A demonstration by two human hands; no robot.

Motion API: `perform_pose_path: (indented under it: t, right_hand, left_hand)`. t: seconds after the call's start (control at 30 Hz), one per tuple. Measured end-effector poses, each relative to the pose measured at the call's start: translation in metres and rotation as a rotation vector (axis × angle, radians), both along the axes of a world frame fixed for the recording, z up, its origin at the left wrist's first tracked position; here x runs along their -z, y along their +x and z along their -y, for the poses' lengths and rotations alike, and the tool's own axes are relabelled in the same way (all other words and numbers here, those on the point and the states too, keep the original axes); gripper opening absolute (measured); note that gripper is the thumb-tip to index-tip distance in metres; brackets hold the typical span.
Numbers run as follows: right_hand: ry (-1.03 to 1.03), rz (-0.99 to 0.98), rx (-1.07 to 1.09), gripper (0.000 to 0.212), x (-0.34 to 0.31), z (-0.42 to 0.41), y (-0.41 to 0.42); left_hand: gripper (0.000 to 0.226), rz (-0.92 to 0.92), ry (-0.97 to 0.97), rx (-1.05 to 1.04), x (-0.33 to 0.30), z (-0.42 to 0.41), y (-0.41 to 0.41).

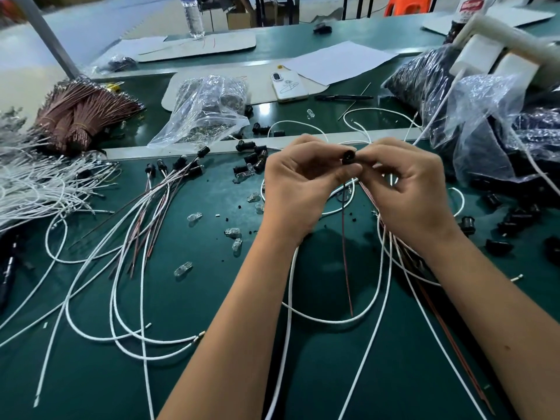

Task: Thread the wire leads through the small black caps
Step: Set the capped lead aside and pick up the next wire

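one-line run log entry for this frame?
step: threading | left hand: pinches black cap | right hand: pinches cap | red wire: hangs below cap | finished leads: left

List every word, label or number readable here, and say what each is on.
Nothing can be read with certainty.
Red label on the white bottle, far right: lettering blurred.
White phone case: a line drawing, no legible words.
Water bottle: label unreadable.
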State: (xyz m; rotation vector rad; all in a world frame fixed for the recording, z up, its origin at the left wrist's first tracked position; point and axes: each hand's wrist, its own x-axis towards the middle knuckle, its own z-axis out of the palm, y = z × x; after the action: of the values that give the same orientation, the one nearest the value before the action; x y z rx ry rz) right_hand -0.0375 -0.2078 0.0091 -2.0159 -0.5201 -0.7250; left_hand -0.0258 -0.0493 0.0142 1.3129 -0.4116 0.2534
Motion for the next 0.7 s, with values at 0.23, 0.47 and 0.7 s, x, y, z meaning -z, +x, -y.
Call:
perform_pose_path:
  t: [0.23, 0.47, 0.7]
  right_hand:
    - [-0.131, 0.177, 0.094, 0.010, -0.002, 0.001, -0.005]
    - [-0.122, 0.216, 0.106, 0.009, -0.004, 0.002, -0.006]
    - [-0.051, 0.208, 0.088, 0.010, -0.006, 0.003, -0.007]
  left_hand:
    - [0.027, 0.146, 0.093, -0.021, -0.006, -0.003, -0.003]
    - [0.027, 0.185, 0.106, -0.017, -0.009, -0.004, -0.005]
    - [0.030, 0.202, 0.098, 0.016, -0.012, -0.003, -0.005]
